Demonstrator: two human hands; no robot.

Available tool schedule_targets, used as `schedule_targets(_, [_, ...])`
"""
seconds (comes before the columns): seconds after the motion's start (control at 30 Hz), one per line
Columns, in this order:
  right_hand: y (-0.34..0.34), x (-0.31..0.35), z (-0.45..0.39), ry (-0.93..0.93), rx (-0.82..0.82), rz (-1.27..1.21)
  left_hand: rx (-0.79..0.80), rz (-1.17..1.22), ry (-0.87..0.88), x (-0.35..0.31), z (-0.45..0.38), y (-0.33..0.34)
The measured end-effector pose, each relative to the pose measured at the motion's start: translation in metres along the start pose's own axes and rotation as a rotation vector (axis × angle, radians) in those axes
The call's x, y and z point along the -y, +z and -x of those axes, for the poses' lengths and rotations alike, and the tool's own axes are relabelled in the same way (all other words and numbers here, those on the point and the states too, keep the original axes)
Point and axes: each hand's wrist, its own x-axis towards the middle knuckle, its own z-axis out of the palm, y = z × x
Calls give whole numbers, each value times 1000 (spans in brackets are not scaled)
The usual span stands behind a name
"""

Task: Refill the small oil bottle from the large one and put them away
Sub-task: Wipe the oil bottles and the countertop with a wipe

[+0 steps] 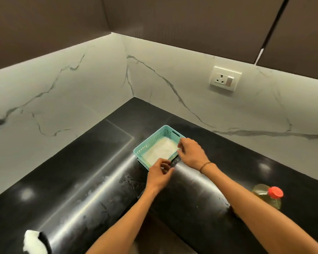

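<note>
Black counter point(81, 189), marble backsplash point(173, 74), teal basket point(151, 142)

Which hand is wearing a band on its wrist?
The right hand, resting on the far side rim of the teal basket, has a thin dark band at its wrist. The left hand, at the near corner, has a bare wrist.

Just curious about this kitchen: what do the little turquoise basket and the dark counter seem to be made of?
The basket looks like moulded matt plastic: thin perforated walls, a cut-out handle slot. The counter looks like polished black stone, possibly granite: it mirrors the lights sharply.
</note>
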Motion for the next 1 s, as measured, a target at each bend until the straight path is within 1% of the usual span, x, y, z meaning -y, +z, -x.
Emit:
schedule_targets(0.07, [24,14,-35,12,88,7,-53,16,-12,16,-5,-17])
schedule_targets(0.2, [64,34,-87,36,242,242,-94,39,-17,32,-15,-44])
schedule_targets(0.3, [84,35,-105,68,275,397,-116,53,-7,40,-21,-61])
schedule_targets(0.47, [110,27,-121,105,334,503,-141,80,-25,56,-34,-82])
schedule_targets(0.77, [127,29,-126,86,320,559,-118,106,-17,65,-52,-83])
schedule_targets(1.0, [118,30,-133,128,238,458,-107,125,-14,61,-61,-82])
